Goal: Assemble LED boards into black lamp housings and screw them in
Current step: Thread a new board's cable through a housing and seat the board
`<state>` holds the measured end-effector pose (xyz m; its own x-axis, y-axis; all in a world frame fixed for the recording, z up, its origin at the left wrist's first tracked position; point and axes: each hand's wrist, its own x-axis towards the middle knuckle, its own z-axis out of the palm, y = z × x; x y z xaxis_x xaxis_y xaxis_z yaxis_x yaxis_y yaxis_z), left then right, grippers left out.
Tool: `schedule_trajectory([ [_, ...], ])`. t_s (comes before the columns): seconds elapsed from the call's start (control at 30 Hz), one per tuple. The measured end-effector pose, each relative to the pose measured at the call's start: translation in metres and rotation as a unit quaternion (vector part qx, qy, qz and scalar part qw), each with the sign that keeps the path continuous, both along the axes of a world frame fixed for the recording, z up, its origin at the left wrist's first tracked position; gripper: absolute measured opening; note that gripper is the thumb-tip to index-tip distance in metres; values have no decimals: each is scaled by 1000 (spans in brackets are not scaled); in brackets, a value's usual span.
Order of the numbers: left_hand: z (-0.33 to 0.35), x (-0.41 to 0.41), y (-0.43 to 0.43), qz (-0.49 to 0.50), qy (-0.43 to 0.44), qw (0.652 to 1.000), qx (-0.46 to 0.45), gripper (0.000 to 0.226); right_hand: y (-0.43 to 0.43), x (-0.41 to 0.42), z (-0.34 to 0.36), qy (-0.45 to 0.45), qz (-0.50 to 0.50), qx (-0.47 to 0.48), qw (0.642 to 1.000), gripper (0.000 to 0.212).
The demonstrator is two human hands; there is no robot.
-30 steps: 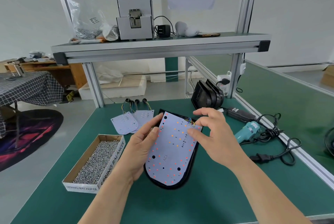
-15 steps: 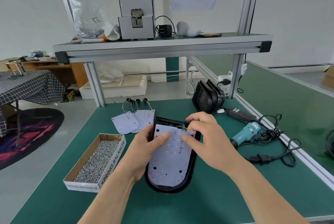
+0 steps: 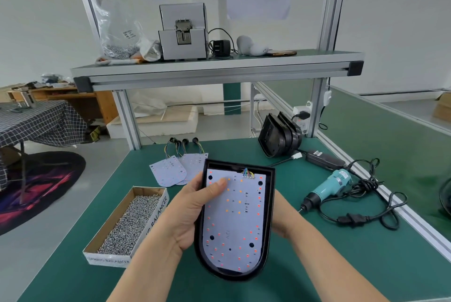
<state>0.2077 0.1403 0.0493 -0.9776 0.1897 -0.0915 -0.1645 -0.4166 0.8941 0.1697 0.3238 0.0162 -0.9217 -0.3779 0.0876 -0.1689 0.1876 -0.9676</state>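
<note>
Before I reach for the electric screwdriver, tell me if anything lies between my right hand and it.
Nothing visible does. Only bare green mat lies between the right hand, at the right edge of the black lamp housing, and the electric screwdriver; its cable loops farther right.

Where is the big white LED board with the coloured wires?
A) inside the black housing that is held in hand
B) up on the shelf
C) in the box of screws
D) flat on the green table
A: the LED board lies inside the black housing, which the left hand grips, its thumb on the board.
</note>
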Motion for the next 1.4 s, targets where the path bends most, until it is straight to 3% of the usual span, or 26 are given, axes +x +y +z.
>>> schedule_trajectory([
  [0.03, 1, 1, -2, 9, 4, 1000, 3, 30, -2, -3, 1, 23, -34, 20, 999, 11],
  [0.07, 2, 1, -3, 15, 8, 1000, 6, 27, -4, -5, -1, 21, -57, 25, 998, 29],
  [0.1, 3, 2, -4, 17, 15, 1000, 5, 26, -7, -4, 0, -13, -75, -20, 997, 43],
  [0.13, 4, 3, -4, 19, 23, 1000, 2, 25, -8, -4, -3, -43, -82, -59, 994, 45],
  [0.27, 7, 5, 1, 22, 44, 999, -20, 23, -13, 6, -5, -98, -83, -192, 973, 4],
  [0.33, 8, 5, 2, 12, 46, 998, -32, 27, -11, 10, -6, -124, -40, -150, 980, 4],
  [0.4, 8, 3, 0, 16, 39, 998, -39, 29, -4, 9, -8, -68, -1, -31, 997, 16],
  [0.43, 8, 2, -2, 23, 37, 998, -40, 28, -1, 9, -6, -31, -7, -17, 999, 27],
  [0.53, 9, 0, -9, 38, 38, 997, -50, 30, 13, 9, 3, 8, -83, -166, 983, 26],
  [0.6, 9, -1, -9, 41, 37, 997, -55, 29, 19, 9, 8, 9, -84, -214, 973, 42],
  [0.63, 8, -2, -7, 39, 35, 997, -54, 29, 19, 12, 10, 27, -74, -175, 982, 45],
  [0.7, 6, -2, -4, 37, 33, 998, -47, 30, 14, 16, 10, 83, -88, -94, 988, 27],
  [0.8, 5, -2, -3, 39, 33, 998, -45, 33, 10, 17, 11, 96, -117, -116, 982, 9],
  [0.97, 8, -3, -2, 54, 34, 995, -75, 22, 9, 18, 6, 96, -127, -90, 983, 19],
  [1.1, 5, -3, 1, 67, 43, 993, -86, 18, 5, 20, 7, 116, -164, -75, 977, 8],
  [1.4, -2, 0, 3, 71, 81, 990, -96, 18, 3, 24, 6, 128, -174, -52, 975, 10],
])
